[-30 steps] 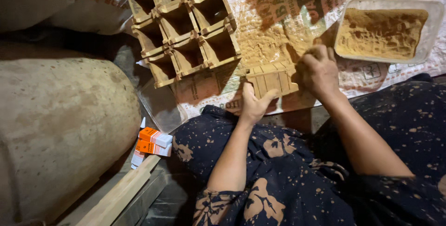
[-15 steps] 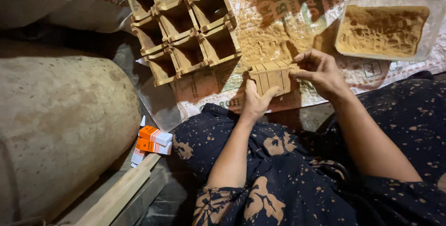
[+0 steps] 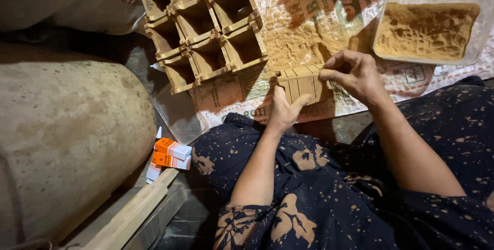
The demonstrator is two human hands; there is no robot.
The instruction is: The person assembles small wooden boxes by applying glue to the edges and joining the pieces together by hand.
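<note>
My left hand (image 3: 284, 110) grips the lower edge of a small row of joined wooden slats (image 3: 301, 83), thumb up against its front. My right hand (image 3: 355, 74) pinches the right end of the same slat piece with fingertips. The piece is held above a printed plastic sheet (image 3: 309, 18) dusted with brown powder. My lap in dark patterned cloth (image 3: 329, 178) lies below both arms.
Several open square wooden boxes (image 3: 206, 29) stand clustered at the upper left of the sheet. A clear tray of brown sawdust-like powder (image 3: 427, 29) sits upper right. A large pale sack (image 3: 67, 137) fills the left; orange cartons (image 3: 170, 152) and wooden strips (image 3: 134, 214) lie beside it.
My right hand has shifted down and right along the slat piece, from over its top to pinching its right end. The left hand keeps its hold.
</note>
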